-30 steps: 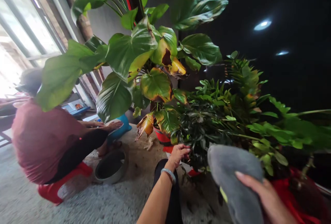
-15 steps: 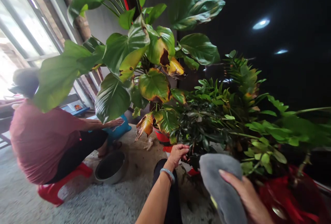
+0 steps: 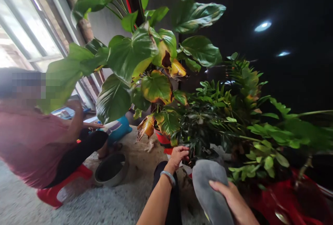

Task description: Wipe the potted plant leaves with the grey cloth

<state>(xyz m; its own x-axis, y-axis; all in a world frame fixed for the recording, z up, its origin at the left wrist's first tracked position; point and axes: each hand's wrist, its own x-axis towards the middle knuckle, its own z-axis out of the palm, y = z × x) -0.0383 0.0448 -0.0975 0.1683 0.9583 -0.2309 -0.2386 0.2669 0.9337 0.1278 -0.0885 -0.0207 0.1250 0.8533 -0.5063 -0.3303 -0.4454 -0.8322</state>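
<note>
My right hand [image 3: 229, 197] grips a folded grey cloth [image 3: 210, 187] with a yellowish edge, thumb pressed on its upper face. It is at the bottom, just in front of the potted plants. My left hand [image 3: 179, 157], with a pale bangle [image 3: 169, 177] on the wrist, reaches into the near side of a dark small-leaved plant [image 3: 200, 128]. Its fingers are curled and closed at the leaves; what they pinch is hidden. Just behind that hand stands the red pot [image 3: 164, 139] of a tall plant with large leaves [image 3: 157, 86], several of them yellowed and brown.
At left a person in a pink shirt [image 3: 33, 138] sits on a red stool [image 3: 52, 192], beside a grey basin [image 3: 110, 169] on the floor. Farther right are a leafy green plant [image 3: 267, 162] and red wrapping [image 3: 288, 197]. A dark glossy wall [image 3: 293, 83] stands behind.
My right hand and the cloth have moved left, closer to my left hand, which stays almost in place. The seated person has shifted left and raised one arm.
</note>
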